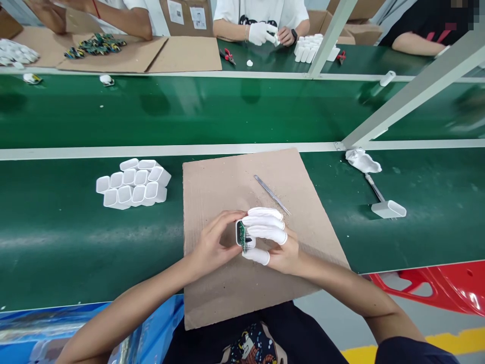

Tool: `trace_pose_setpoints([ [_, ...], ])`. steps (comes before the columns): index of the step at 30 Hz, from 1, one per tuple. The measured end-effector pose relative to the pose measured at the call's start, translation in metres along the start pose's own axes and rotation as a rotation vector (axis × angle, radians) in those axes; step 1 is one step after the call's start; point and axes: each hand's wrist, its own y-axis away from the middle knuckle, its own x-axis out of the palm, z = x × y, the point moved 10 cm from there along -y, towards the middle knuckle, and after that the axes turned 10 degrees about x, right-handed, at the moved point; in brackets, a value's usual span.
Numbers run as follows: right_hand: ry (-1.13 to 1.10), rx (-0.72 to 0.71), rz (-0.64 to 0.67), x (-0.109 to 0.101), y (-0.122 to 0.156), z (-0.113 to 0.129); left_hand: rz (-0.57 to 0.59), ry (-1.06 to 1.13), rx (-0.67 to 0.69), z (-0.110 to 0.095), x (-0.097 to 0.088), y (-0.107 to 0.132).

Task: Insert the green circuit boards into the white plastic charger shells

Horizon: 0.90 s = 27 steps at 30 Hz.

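Observation:
Above the cardboard sheet [220, 298], my bare left hand [214, 245] pinches a small white plastic housing [237, 233] between thumb and fingers. A green circuit board [243, 236] shows at the housing's opening. My right hand [278, 245], with white covers on its fingers and thumb, closes on the board from the right; its fingers hide part of both pieces. Metal tweezers [272, 194] lie on the cardboard just beyond my right fingers.
Several white housings [132, 183] are stacked at left. At right lie a single housing [389, 209], a metal-shafted tool [374, 187] and a crumpled white item [362, 161]. A slanted white post [401, 98] rises at right. Co-workers sit across the green conveyor belt [197, 111].

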Motion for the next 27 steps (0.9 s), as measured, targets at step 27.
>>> trace_pose_setpoints([
  [27, 0.061, 0.011, -0.042, 0.0026, -0.0005, -0.0035, -0.004, -0.017, 0.034, -0.0006, 0.0004, -0.0001],
])
